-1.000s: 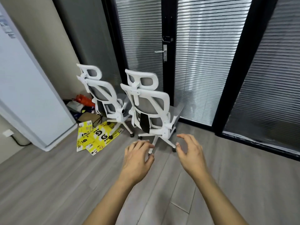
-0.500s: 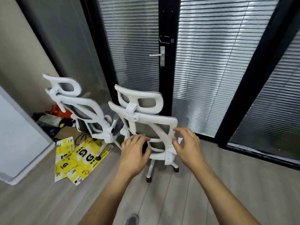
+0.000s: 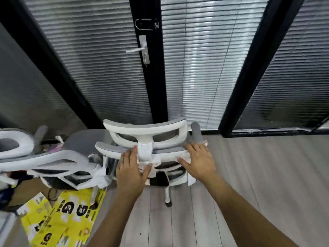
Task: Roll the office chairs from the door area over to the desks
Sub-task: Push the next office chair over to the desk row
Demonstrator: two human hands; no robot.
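We rest left hand (image 3: 131, 169) and right hand (image 3: 199, 162), fingers spread, on near chair (image 3: 146, 129) back's top edge; 2nd chair (image 3: 58, 157) just left, floor (image 3: 263, 175) free rightward.

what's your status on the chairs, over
Left hand and right hand resting on near chair backrest top. Chair at the door, not yet rolled. Second chair close beside it, yellow packaging on floor.
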